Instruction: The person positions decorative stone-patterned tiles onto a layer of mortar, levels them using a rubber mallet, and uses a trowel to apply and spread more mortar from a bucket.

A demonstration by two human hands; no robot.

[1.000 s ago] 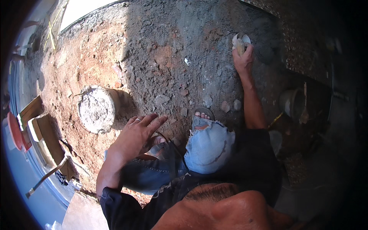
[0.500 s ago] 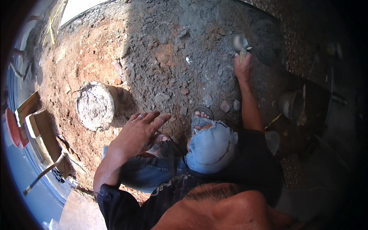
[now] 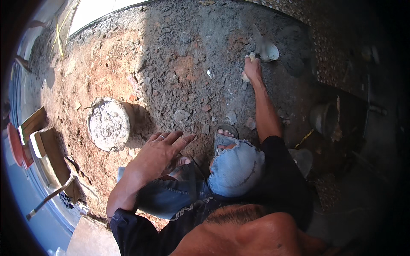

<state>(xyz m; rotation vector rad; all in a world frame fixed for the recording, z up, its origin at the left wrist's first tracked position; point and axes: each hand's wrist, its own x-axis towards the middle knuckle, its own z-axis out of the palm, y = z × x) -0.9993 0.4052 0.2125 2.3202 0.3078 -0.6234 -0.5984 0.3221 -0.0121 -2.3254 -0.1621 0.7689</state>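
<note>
My right hand (image 3: 253, 69) is stretched forward and closed round the handle of a trowel. The trowel's pale metal blade (image 3: 269, 51) lies just beyond my fingers, over rough grey ground beside a smoother dark damp patch (image 3: 294, 64). Over my bent left leg hangs my left hand (image 3: 156, 153), empty, its fingers apart and a ring on one of them. Ahead and to the left of that hand stands a bucket (image 3: 128, 121) filled with pale, lumpy mortar (image 3: 107, 123).
Stones (image 3: 181, 114) and rubble lie scattered on the earth before my sandalled foot (image 3: 225, 131). Wooden pieces (image 3: 55, 158) and a hammer-like tool (image 3: 51, 196) lie at left. A dark bucket (image 3: 325, 117) stands at right, near pebbled flooring (image 3: 320, 59).
My right hand has shifted left with the trowel, and the blade has swung out to the right of the hand. My left hand stays nearly in place.
</note>
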